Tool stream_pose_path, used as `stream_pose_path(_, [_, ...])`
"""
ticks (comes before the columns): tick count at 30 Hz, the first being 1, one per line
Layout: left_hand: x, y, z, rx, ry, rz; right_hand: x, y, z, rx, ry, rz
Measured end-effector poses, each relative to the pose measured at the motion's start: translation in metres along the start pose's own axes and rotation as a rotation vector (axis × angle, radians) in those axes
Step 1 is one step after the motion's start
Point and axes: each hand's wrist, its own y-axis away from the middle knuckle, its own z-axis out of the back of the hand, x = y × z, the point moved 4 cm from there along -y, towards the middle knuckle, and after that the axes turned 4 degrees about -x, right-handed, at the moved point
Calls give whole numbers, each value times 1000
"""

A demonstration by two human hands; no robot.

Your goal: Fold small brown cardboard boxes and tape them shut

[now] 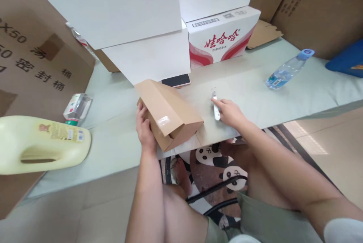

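A small brown cardboard box [181, 110] rests at a slant near the table's front edge, with a strip of clear tape on its partly raised top flap. My left hand [146, 129] grips its left side, thumb outside and some fingertips hidden behind the cardboard. To the right of the box, my right hand [229, 112] is closed on a white utility knife [216, 111], its index finger across the upper part of the handle. The knife lies low over the tabletop, blade end pointing away from me. A dark-screened phone [176, 80] lies just behind the box.
White boxes [147, 57] and a red-and-white printed carton [221, 40] stand at the back. A water bottle [289, 69] lies at right. On the left are a pale yellow jug [17, 140] and a clear bottle with a green cap [77, 108]. Large cardboard boxes [42, 46] flank the table.
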Motion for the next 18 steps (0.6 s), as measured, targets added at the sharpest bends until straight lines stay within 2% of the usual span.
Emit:
stream_pose_path(2, [5,2,1,25,159,214,4,4,-4,-1,45,17])
stream_pose_path(4, [8,7,-1,113,322,421,11,13,-5,6,31,57])
stream_pose_path(6, [7,12,-3,177,403,519,20,21,-5,35,-26,122])
stream_pose_path(8, [6,12,-1,150,396,500,29,27,-3,53,-149,212])
stream_pose_path(12, [7,8,3,54,326,427,45,36,5,54,-584,398])
stream_pose_path(15, [6,5,4,54,353,455,49,39,9,29,-790,373])
stream_pose_path(18, [3,4,4,88,437,501,50,39,12,-29,-814,283])
